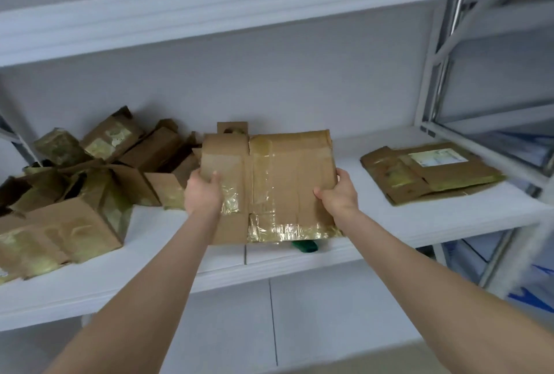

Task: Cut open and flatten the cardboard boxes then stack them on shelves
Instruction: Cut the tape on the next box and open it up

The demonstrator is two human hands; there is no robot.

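A flattened cardboard box [278, 182] with shiny tape strips is held up over the middle of the white shelf [389, 224]. My left hand [204, 191] grips its left edge, thumb on the front face. My right hand [340, 192] grips its right edge the same way. A stack of flattened boxes [428, 173] with a white label lies on the shelf to the right. A heap of unflattened taped boxes [78, 182] fills the left of the shelf. A green object [304, 246], perhaps the cutter, peeks out under the held box at the shelf's front edge.
Another white shelf board [239, 5] runs overhead. A metal upright [431, 74] stands at the right end, with a neighbouring rack and blue-printed items [533, 289] beyond it. Bare shelf surface shows between the held box and the flat stack.
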